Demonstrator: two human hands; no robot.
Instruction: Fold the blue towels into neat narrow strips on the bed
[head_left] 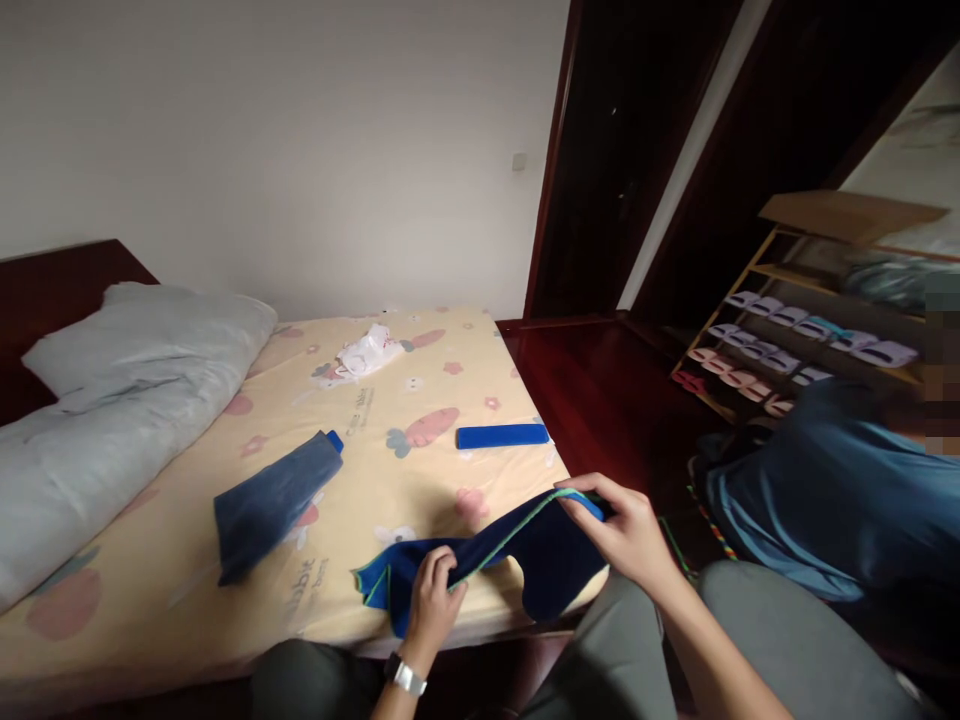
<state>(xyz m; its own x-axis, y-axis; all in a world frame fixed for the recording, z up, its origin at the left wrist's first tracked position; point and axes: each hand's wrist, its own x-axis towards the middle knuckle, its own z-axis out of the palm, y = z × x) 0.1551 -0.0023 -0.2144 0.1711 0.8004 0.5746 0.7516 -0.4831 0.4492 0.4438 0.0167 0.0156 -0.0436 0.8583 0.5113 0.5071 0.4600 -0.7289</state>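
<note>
A dark blue cloth piece [517, 540] with bright green stitched edging stretches between my two hands at the near edge of the bed. My left hand [436, 600], with a watch on its wrist, pinches the cloth near its left end. Farther right, my right hand [626, 525] grips the upper edge between thumb and fingers, where a brighter blue part shows. A rounded flap of the cloth hangs below, toward my knees. Beyond my hands lies a flat blue strip [502, 436] at the bed's right edge. To the left rests a folded blue-grey piece [274, 510] with a bright blue end.
The bed [360, 500] has a yellow printed sheet. A white crumpled bag [369, 352] lies toward the wall, and a grey quilt [142, 400] is heaped at left. At right sits a person in a blue shirt [795, 490], near a rack [795, 272] of slippers.
</note>
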